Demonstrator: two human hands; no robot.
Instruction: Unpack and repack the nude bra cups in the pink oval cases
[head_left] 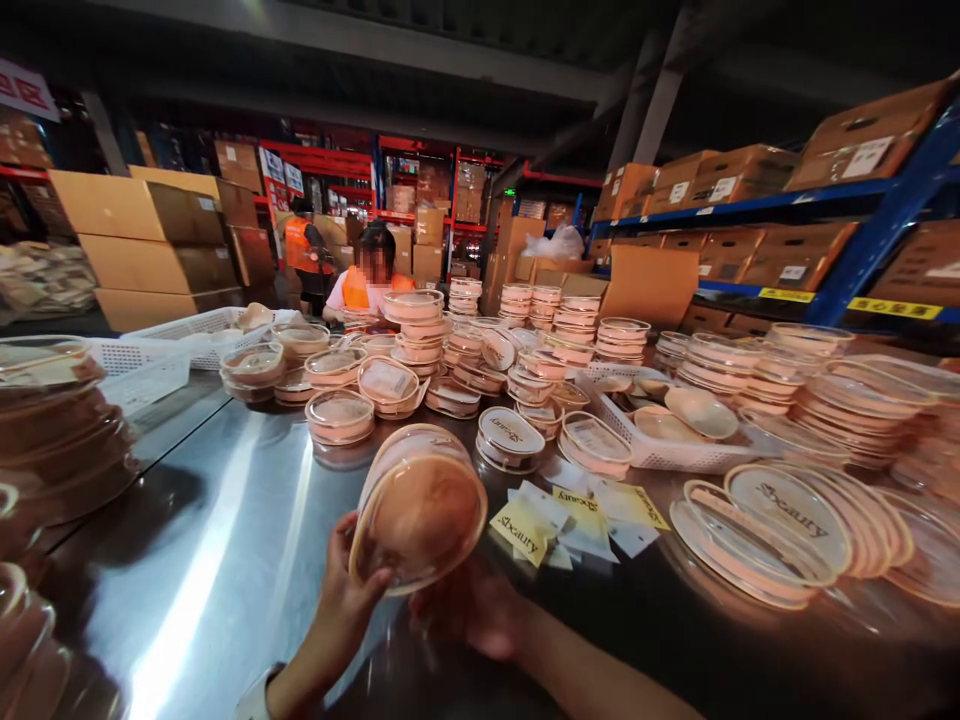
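In the head view, my left hand point(349, 575) grips the left edge of a round clear plastic case point(420, 515), thumb on its near face and fingers behind. The case is tilted toward me, and a smooth peach-coloured cup shape shows inside its pale rim. Just below it is my right hand point(472, 605), dark and smeared by motion; I cannot tell whether it touches the case. Printed cards point(525, 530) in yellow and white lie on the metal table point(195, 560) to the right. Beyond them sits an oval case with a lettered lid point(511, 432).
Many similar cases stand in stacks point(420, 330) across the table. A white basket point(675, 455) at right holds loose peach cups point(701, 412). More cases point(795, 510) lie fanned out at right. Across the table is a person in an orange vest point(360, 290). Cartons point(142, 245) stand behind.
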